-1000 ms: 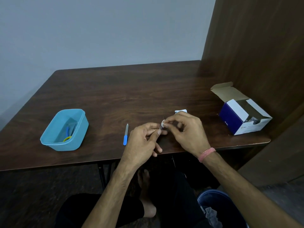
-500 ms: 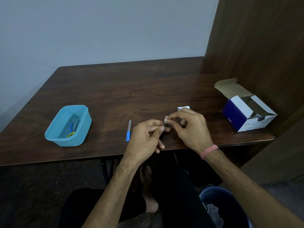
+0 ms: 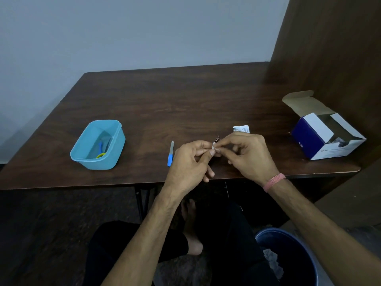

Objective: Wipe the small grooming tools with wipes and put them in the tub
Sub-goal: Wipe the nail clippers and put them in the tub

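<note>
My left hand [image 3: 190,162] pinches a small dark metal grooming tool [image 3: 217,139] just above the table's front edge; only its tip shows past my fingers. My right hand [image 3: 246,156] pinches a small white wipe [image 3: 213,145] against that tool. A nail file with a blue handle [image 3: 170,154] lies on the table just left of my left hand. The light blue tub [image 3: 99,144] stands at the left, with a blue tool and a yellow-ringed tool inside.
An open blue and white wipe box [image 3: 326,135] sits at the right of the brown table [image 3: 175,104]. A torn white sachet [image 3: 241,129] lies behind my right hand. A dark blue bin [image 3: 288,256] with crumpled wipes stands on the floor at lower right.
My hands stay together on the tool and wipe, with small finger shifts. The camera view has tilted, so everything sits slightly differently in frame.
</note>
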